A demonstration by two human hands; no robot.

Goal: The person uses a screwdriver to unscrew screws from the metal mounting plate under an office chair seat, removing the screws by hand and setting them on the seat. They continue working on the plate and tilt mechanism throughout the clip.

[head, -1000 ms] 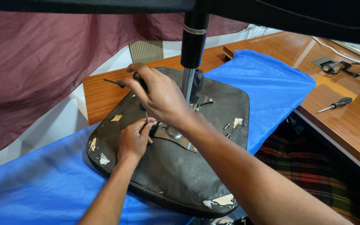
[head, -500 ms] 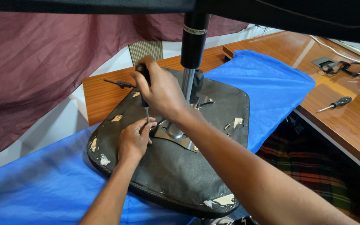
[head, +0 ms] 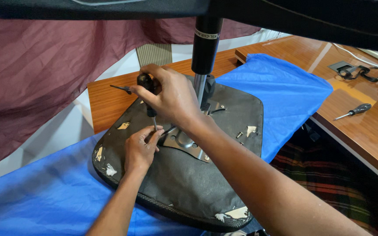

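A blue cloth [head: 44, 192] was spread beneath both hands, and on it an upturned dark chair seat [head: 189, 183] was laid. Its metal plate [head: 184, 143] was seen just right of the left hand [head: 140, 150], whose fingers were pinched around the shaft tip. A black-handled screwdriver [head: 147, 94] was gripped upright by the right hand [head: 171, 98], directly above the left.

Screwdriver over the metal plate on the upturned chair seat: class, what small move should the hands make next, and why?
Probably press the screwdriver straight down and begin turning. The right hand grips its black handle upright, and the left hand pinches the shaft near the tip at the edge of the metal plate. The tip itself is hidden by fingers, so seating cannot be confirmed.
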